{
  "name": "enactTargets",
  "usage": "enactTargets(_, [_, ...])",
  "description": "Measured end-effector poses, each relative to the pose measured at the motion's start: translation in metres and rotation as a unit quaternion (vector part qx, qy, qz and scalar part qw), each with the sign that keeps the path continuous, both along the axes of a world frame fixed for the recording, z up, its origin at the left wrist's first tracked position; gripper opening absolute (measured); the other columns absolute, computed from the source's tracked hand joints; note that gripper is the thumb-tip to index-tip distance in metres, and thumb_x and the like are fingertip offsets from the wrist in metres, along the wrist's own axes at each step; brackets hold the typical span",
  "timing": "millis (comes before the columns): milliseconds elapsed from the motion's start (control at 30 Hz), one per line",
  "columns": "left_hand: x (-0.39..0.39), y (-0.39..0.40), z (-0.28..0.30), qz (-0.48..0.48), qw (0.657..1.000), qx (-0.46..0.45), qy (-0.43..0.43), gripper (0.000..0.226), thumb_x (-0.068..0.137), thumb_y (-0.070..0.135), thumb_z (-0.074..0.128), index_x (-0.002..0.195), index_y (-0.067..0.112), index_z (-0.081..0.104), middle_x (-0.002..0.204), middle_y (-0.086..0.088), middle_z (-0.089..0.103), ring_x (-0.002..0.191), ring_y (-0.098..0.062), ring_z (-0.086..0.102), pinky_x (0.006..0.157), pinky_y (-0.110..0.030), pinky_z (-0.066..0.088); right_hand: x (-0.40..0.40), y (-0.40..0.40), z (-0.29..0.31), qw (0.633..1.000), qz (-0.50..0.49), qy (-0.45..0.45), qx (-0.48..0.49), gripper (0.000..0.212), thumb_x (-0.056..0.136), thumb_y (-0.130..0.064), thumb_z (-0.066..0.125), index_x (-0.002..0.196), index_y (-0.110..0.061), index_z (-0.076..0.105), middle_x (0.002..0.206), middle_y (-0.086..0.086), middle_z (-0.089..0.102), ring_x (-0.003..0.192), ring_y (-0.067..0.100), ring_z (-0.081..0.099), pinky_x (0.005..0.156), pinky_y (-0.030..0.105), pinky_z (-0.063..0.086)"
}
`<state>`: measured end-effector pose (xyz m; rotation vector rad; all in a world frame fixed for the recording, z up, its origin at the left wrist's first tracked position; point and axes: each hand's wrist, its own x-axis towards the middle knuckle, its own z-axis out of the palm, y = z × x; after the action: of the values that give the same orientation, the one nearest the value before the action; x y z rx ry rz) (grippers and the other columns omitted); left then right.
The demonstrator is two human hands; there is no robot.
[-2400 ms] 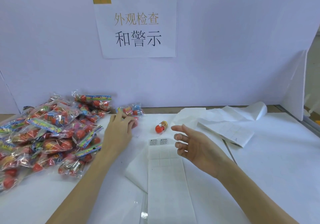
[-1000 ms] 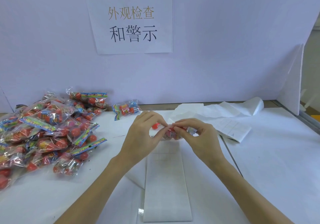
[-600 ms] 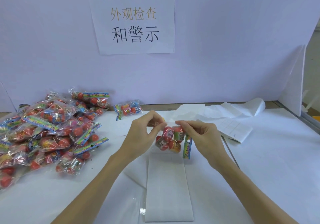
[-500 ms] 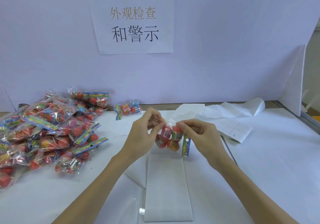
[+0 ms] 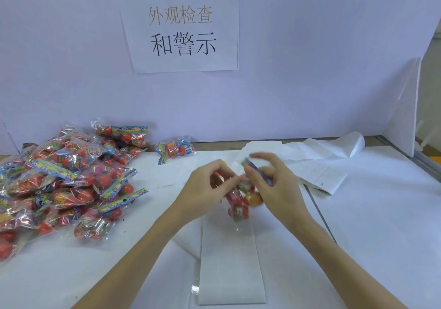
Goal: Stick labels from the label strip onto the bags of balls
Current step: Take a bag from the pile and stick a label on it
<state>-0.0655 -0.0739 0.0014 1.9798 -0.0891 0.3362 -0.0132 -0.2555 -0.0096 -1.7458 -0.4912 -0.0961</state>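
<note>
bag of balls [image 5: 239,200] clear, crinkled, red balls inside, rainbow header.

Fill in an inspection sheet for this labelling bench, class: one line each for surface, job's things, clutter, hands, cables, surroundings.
Surface: white table, covered in white sheeting.
Job's things: held bag of balls above the label strip; pile of bags at left; single bag near the back.
Clutter: loose backing paper at back right.
Hands: left hand and right hand both grip the held bag; blurred.
Cables: nothing seen.
Surroundings: pale partition wall with a paper sign.
</note>
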Motion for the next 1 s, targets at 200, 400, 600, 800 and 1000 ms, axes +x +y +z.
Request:
enactTargets(200, [0.003, 0.015, 0.007, -0.009, 0.994, -0.095, 0.047, 0.015, 0.097, 0.018, 0.071, 0.104, 0.012, 0.059, 0.085, -0.002, 0.068, 0.077, -0.018, 0.068, 0.069, -0.028, 0.059, 0.012, -0.015, 0.009, 0.959, 0.115, 0.230, 0.122, 0.034, 0.092, -0.020, 0.077, 0.123, -0.008, 0.072, 0.115, 0.011, 0.079, 0.111, 0.029, 0.074, 0.099, 0.037, 0.058])
enactTargets(400, [0.005, 0.012, 0.004, 0.013, 0.997, -0.066, 0.043, 0.019, 0.104, 0.025, 0.061, 0.096, 0.009, 0.068, 0.077, -0.003, 0.068, 0.067, -0.014, 0.061, 0.064, -0.029, 0.055, 0.004, -0.008, 0.012, 0.945, 0.133, 0.250, 0.164, 0.041, 0.087, -0.033, 0.075, 0.100, 0.004, 0.066, 0.097, 0.013, 0.077, 0.082, 0.019, 0.072, 0.072, 0.026, 0.057])
enactTargets(600, [0.008, 0.010, 0.000, 0.060, 0.993, -0.093, 0.032, 0.015, 0.102, 0.015, 0.064, 0.097, 0.003, 0.073, 0.087, -0.010, 0.076, 0.068, -0.017, 0.074, 0.067, -0.027, 0.060, 0.004, -0.006, 0.009, 0.950, 0.097, 0.234, 0.184, 0.030, 0.105, -0.030, 0.060, 0.108, -0.009, 0.081, 0.110, 0.009, 0.079, 0.095, 0.020, 0.076, 0.075, 0.023, 0.059])
enactTargets(800, [0.005, 0.005, 0.000, 0.040, 0.988, -0.144, 0.020, 0.007, 0.104, 0.003, 0.058, 0.110, 0.004, 0.062, 0.088, -0.001, 0.076, 0.072, -0.027, 0.077, 0.065, -0.037, 0.064, -0.002, 0.002, 0.006, 0.970, 0.086, 0.198, 0.108, 0.019, 0.100, -0.036, 0.068, 0.108, -0.020, 0.075, 0.099, 0.004, 0.081, 0.082, 0.020, 0.077, 0.062, 0.023, 0.056])
enactTargets(1000, [0.004, 0.009, 0.001, 0.024, 0.998, -0.061, 0.015, 0.018, 0.098, 0.029, 0.071, 0.081, 0.028, 0.069, 0.077, 0.005, 0.069, 0.068, -0.012, 0.064, 0.062, -0.026, 0.055, -0.004, -0.003, 0.008, 0.978, 0.137, 0.153, 0.023, 0.009, 0.091, -0.028, 0.082, 0.100, -0.026, 0.080, 0.083, 0.004, 0.077, 0.065, 0.012, 0.067, 0.058, 0.016, 0.050])
